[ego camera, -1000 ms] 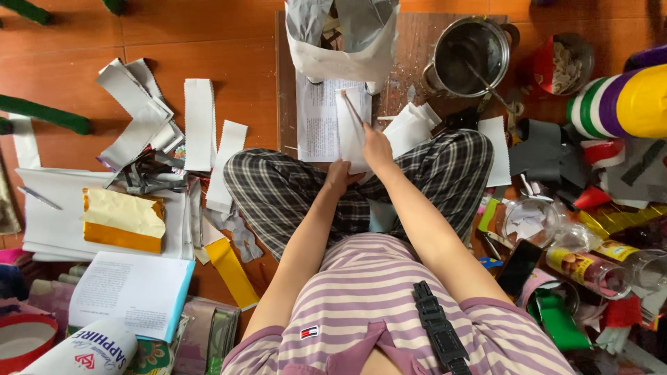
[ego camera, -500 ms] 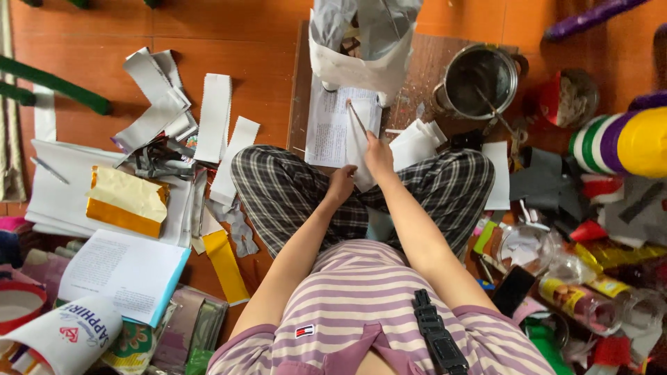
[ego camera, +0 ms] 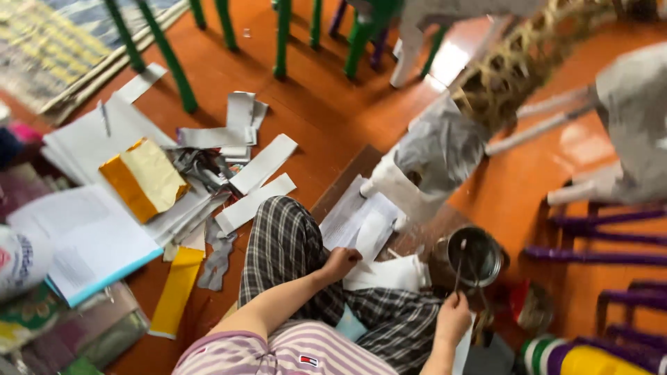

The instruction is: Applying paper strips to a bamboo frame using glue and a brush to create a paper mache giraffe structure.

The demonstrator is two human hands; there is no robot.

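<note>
I sit cross-legged on an orange floor in checked trousers. My left hand point(ego camera: 340, 263) pinches a white paper strip point(ego camera: 370, 236) that lies over printed sheets point(ego camera: 345, 214) on a wooden board point(ego camera: 354, 165). Off to the right, my right hand point(ego camera: 452, 317) grips a thin stick point(ego camera: 458, 267) whose upper end rests in a round metal pot point(ego camera: 476, 256). Behind the sheets stands a white paper bag point(ego camera: 432, 158) stuffed with crumpled grey paper.
Cut white and grey paper strips point(ego camera: 258, 164), a yellow paper stack point(ego camera: 142, 177), a yellow strip point(ego camera: 178, 288) and an open book point(ego camera: 78, 239) lie to the left. Green chair legs point(ego camera: 281, 35) and a wicker basket point(ego camera: 514, 78) stand beyond; purple stool legs point(ego camera: 604, 255) at right.
My right hand left the paper strip and went right to the stick in the pot. My left hand stays on the strip. The view swung and tilted up toward the chair legs.
</note>
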